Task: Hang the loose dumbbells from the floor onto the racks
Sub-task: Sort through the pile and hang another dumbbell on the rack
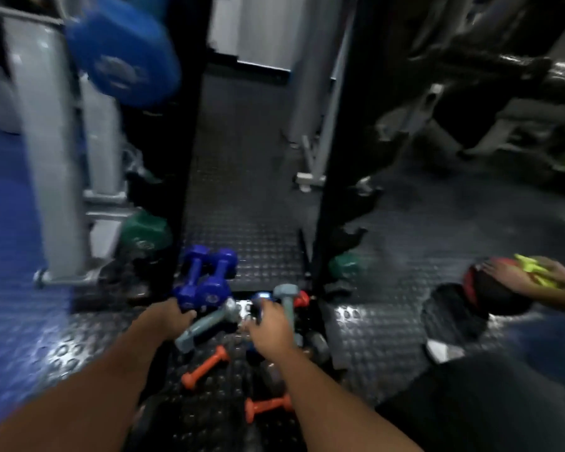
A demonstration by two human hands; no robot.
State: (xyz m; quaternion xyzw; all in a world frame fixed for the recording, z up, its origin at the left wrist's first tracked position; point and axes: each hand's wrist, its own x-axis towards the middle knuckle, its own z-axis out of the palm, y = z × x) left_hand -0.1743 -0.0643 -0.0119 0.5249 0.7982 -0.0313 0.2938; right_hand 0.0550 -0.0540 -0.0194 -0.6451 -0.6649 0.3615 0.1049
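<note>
Our left hand [172, 316] curls its fingers onto a purple dumbbell [190, 283] at 11 o'clock; our right hand [268, 324] grips a blue dumbbell [261, 296] at 12, for lifting. Orange dumbbells [206, 367] lie loose on the floor [388, 334].

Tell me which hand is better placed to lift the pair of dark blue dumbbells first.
Left, probably. The left hand already rests at the near ends of the dark blue dumbbells, while the right hand is busy among the grey dumbbells further right.
</note>
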